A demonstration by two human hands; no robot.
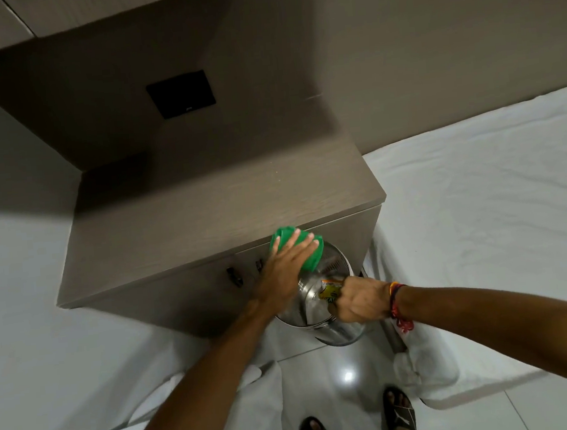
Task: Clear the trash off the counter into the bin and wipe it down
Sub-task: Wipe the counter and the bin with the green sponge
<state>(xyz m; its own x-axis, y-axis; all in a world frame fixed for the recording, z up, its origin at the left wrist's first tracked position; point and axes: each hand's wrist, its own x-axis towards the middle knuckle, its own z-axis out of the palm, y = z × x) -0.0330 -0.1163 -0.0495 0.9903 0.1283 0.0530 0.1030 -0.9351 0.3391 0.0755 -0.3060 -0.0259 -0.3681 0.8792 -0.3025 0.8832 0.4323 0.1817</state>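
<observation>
A brown wooden counter stands between two beds. My left hand lies flat on a green cloth at the counter's front right edge, and the cloth hangs partly over the edge. Just below that edge, my right hand grips the rim of a shiny steel bin and holds it up, tilted toward the counter. A yellow and orange wrapper lies inside the bin, partly hidden by my right hand. A few pale specks dot the counter top.
White bed sheets lie to the left and right. A black wall plate sits above the counter. Two small drawer knobs stick out of its front. My sandalled feet stand on glossy white tiles.
</observation>
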